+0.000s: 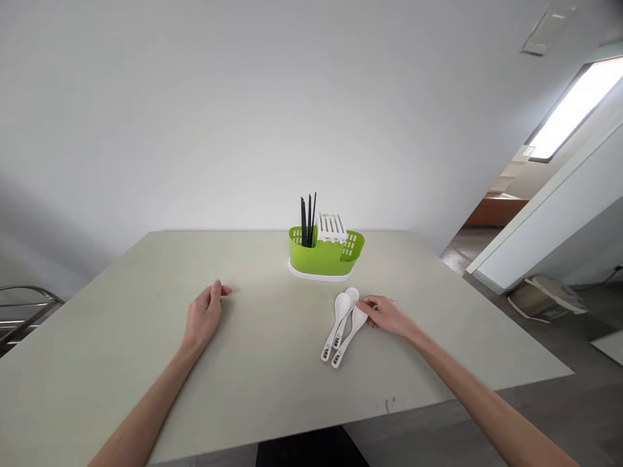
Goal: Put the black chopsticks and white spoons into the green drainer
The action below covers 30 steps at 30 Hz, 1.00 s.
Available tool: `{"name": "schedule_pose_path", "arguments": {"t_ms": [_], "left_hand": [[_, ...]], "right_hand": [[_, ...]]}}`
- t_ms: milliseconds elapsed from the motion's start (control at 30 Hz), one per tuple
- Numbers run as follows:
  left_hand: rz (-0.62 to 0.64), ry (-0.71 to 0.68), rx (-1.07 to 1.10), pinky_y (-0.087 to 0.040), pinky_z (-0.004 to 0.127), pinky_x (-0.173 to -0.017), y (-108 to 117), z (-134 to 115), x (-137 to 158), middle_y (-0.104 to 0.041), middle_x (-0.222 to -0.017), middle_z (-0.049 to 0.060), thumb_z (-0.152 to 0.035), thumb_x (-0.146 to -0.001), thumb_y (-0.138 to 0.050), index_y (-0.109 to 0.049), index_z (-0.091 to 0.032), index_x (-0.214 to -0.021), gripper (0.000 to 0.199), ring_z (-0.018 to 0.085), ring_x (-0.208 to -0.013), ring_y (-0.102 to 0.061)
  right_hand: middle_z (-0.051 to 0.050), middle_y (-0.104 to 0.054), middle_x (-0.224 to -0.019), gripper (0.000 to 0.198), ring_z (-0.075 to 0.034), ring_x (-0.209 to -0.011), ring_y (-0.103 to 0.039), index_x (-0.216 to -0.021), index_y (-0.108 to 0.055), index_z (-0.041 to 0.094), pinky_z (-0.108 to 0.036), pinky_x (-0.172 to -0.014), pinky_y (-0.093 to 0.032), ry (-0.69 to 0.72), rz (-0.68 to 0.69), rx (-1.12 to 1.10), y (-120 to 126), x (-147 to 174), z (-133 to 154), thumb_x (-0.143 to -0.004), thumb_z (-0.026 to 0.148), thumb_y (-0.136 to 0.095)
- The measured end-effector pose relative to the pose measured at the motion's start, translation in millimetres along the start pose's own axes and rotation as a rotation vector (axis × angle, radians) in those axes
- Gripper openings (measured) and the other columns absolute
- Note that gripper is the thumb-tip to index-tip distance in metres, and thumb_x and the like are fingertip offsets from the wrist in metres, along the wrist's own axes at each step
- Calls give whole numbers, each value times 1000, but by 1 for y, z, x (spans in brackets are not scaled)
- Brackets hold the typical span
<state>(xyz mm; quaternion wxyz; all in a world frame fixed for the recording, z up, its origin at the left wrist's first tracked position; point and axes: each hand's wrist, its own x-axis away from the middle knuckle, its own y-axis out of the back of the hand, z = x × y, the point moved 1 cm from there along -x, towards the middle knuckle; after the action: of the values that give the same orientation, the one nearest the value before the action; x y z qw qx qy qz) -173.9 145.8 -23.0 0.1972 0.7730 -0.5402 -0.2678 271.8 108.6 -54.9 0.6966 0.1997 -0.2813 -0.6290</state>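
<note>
Three white soup spoons lie close together on the table, their bowls away from me and their marked handles toward me. My right hand (384, 314) has its thumb and fingers closed on the bowl of the rightmost spoon (346, 342). Beside it are the left spoon (335, 323) and the middle spoon (343, 326), partly overlapped. My left hand (204, 314) rests on the table well to the left, holding nothing, thumb and fingertips a little apart. Beyond the spoons stands a green utensil basket (316, 261) with several black chopsticks (310, 224) upright in its left part.
The basket has a white slotted rack (331, 227) across its middle and a white base tray (318, 277). The pale table (263, 363) meets a white wall (233, 117) at its far edge. Metal bars (29, 305) stand at the left, and a bin-like object (545, 298) at the right.
</note>
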Motion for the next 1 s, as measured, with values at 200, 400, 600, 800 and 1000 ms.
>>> {"name": "schedule_pose_path", "arguments": {"t_ms": [200,400,600,800,1000], "left_hand": [[33,-50,-45,-49,34,-80,-3,-5,2,-79,-97,6,-67,-98,-35,-73,-24,-85,59,26,-88,-68],[61,-76,-56,-46,32,-69,-6,-7,8,-76,-83,3,-68,-96,-41,-70,-24,-81,54,21,-68,-60],[48,-88,-64,-45,31,-66,-5,-5,7,-73,-80,3,-65,-96,-42,-71,-24,-82,53,21,-66,-59],[47,-151,-56,-44,30,-63,-7,-1,8,-70,-75,2,-64,-97,-45,-69,-23,-80,50,19,-63,-56],[62,-150,-48,-43,30,-61,-9,1,10,-66,-71,0,-62,-97,-46,-69,-24,-81,47,18,-60,-53]], "right_hand": [[2,-65,-60,48,-15,-52,-57,-74,-58,23,-29,-60,-45,39,120,-11,9,23,10,-94,66,-55],[1,-63,-64,52,-15,-59,-57,-85,-60,21,-28,-60,-41,172,36,-63,41,33,64,-100,69,-47],[0,-67,-66,41,-16,-61,-61,-98,-66,20,-29,-64,-41,412,-479,305,117,0,190,-107,55,-47],[-15,-77,-106,34,-28,-89,-69,-115,-64,14,-35,-75,-40,597,-674,904,114,-60,268,-112,35,-38],[-24,-76,-101,29,-31,-93,-71,-110,-66,9,-35,-75,-36,604,-340,1166,54,-99,279,-108,25,-43]]}}
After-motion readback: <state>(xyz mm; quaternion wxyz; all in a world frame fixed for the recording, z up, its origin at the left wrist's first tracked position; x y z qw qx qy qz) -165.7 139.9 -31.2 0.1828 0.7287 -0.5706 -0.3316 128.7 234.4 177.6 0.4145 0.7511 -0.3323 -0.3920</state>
